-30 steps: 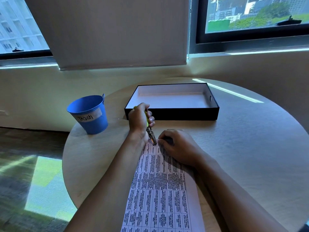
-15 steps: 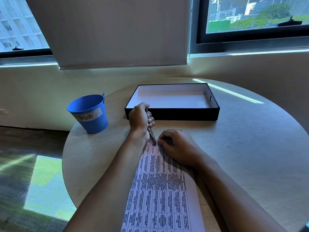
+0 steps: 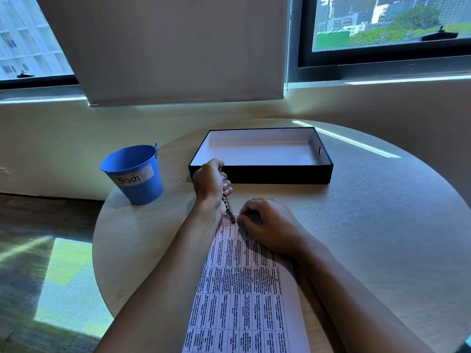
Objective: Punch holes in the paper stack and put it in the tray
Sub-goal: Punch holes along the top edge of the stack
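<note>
Left hand (image 3: pixel 211 183) is squeezing the hole punch (image 3: pixel 228 209) at the paper stack (image 3: pixel 244 289) top edge, fingers wrapped tight; right hand (image 3: pixel 267 222) is pressing down, fingers curled, stopping sheets sliding. Tray (image 3: pixel 260 171) is waiting empty just beyond.

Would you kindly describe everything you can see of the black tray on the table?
The black tray is a shallow rectangular box, open at the top, with dark outer walls and a pale, whitish lining. It looks like card or board. A small oval handle cutout shows in its right end wall. Nothing lies inside it. It sits flat on the round wooden table, at the far side, beyond both hands and the printed paper stack. The left hand overlaps its near left corner in the view; contact cannot be told.
</note>
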